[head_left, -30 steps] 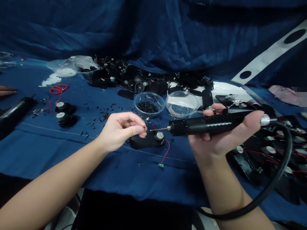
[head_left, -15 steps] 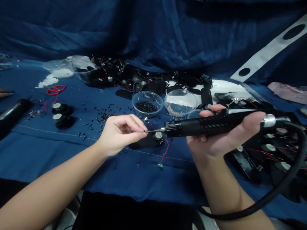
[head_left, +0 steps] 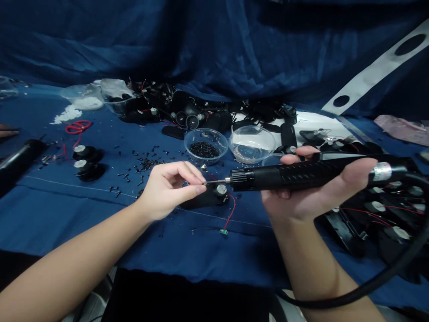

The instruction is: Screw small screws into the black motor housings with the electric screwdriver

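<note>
Two left fingers (head_left: 191, 192) pinch the bit (head_left: 217, 181); right fingers (head_left: 290, 159) clasp the screwdriver (head_left: 284, 176), label (head_left: 382, 171) illegible.

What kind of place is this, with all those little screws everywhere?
Probably a workbench for small electronics: the right hand holds a power screwdriver, a clear bowl holds black screws, and a red wire ends at a small green board.

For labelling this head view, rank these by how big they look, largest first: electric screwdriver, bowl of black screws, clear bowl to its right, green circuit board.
1. Electric screwdriver
2. Bowl of black screws, clear bowl to its right: too alike to rank
3. Green circuit board
</note>
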Available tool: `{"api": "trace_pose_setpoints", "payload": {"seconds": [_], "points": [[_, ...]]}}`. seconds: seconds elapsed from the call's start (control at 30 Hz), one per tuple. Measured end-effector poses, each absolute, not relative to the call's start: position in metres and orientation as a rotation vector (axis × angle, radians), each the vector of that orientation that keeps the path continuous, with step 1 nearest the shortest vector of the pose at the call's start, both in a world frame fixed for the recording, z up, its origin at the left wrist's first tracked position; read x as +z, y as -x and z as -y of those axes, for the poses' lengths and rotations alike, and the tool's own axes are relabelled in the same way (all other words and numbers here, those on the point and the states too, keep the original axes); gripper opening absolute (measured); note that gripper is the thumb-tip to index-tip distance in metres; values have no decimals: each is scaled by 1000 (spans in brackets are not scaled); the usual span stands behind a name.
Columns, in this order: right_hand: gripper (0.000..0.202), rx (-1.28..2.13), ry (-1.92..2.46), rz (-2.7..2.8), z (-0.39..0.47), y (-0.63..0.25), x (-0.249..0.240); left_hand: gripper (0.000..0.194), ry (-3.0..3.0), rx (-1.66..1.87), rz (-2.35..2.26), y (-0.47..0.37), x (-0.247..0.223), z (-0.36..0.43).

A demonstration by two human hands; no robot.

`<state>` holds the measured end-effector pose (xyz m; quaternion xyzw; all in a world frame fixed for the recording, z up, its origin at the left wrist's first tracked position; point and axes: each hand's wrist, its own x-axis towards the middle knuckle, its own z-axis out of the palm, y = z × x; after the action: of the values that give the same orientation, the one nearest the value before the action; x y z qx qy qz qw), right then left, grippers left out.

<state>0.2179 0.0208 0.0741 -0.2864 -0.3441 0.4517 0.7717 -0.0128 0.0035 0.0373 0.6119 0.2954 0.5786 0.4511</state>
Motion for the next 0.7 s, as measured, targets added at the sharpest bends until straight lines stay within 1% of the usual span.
{"api": "trace_pose_setpoints", "payload": {"seconds": [0.33, 0.43, 0.57, 0.7], "points": [[54, 939, 652, 737, -21, -215, 76, 15, -1560, 1426, -768, 11, 39, -2], [54, 832, 658, 780, -20, -212, 76, 13, -1678, 1452, -884, 9, 38, -1], [51, 682, 625, 821, -20, -209, 74, 4, -1874, 1452, -1008, 9, 34, -1], [50, 707, 579, 944, -25, -209, 78, 6, -2068, 1374, -1099, 10, 38, -4]]}}
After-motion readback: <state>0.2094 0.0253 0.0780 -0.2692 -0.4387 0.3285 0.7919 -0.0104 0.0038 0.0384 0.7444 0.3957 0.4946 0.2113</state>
